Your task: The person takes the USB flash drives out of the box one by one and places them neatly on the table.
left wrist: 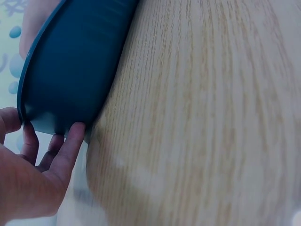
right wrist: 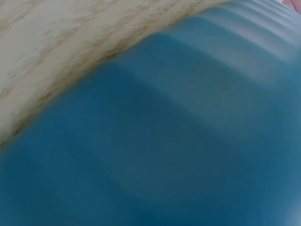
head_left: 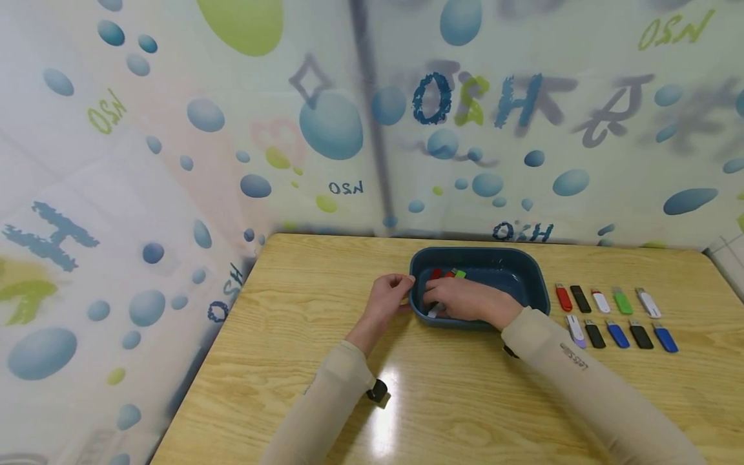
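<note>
A dark blue plastic bin (head_left: pixel 526 274) stands on the wooden table. At its left end my left hand (head_left: pixel 388 294) grips the rim, thumb over the edge and fingers against the outer wall, as the left wrist view shows of the same bin (left wrist: pixel 75 61). My right hand (head_left: pixel 465 298) reaches down inside the bin, fingers bent among USB flash drives. Red and green drives (head_left: pixel 460 274) lie beyond its fingers, and a white drive (head_left: pixel 434 310) shows right at the fingertips; I cannot tell whether it is pinched. In the right wrist view the bin's wall (right wrist: pixel 164 127) covers most of the picture.
Right of the bin, USB drives lie in two rows: a red drive (head_left: pixel 563 298), a green drive (head_left: pixel 622 301) and a white drive (head_left: pixel 648 303) are in the back row, blue and black ones in front. A patterned curtain (head_left: pixel 325 213) hangs behind the table (head_left: pixel 279 310).
</note>
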`<state>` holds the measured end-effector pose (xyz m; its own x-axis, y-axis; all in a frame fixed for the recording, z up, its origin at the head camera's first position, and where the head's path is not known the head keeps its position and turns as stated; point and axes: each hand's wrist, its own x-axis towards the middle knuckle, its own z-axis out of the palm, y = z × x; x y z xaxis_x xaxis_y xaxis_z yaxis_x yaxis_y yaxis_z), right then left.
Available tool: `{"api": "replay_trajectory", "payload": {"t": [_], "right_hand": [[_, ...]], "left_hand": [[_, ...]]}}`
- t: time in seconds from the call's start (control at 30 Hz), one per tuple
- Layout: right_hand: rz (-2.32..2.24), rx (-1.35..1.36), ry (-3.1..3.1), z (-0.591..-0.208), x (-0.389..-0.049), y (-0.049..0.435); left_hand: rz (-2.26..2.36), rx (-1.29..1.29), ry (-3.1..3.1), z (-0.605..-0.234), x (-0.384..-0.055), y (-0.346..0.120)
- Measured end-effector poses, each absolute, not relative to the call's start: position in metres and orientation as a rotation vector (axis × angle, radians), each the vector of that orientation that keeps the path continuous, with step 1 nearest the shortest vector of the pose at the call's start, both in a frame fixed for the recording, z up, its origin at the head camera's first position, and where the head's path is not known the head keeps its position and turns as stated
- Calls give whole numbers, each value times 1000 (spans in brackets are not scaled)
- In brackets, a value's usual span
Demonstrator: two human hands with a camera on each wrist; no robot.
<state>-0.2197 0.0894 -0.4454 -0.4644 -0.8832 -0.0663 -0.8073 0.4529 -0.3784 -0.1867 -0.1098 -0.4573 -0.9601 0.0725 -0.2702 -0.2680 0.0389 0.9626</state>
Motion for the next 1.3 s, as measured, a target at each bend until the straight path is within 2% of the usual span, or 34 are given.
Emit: {"api": "replay_trajectory", "payload": {"t": [0.43,0.67,1.3], "right_hand": [[-506,-1407,2446,-447,-220,95],[-496,-1280,2541,-436,-214,103],[-648,-1199,2699,-415,-196,144]], "left_hand": [[2019,-205,2089,-468,-189,-108],[2015,-206,2097,-467,-188,-108],[2020,-206,2121,-468,-188,-109]]}}
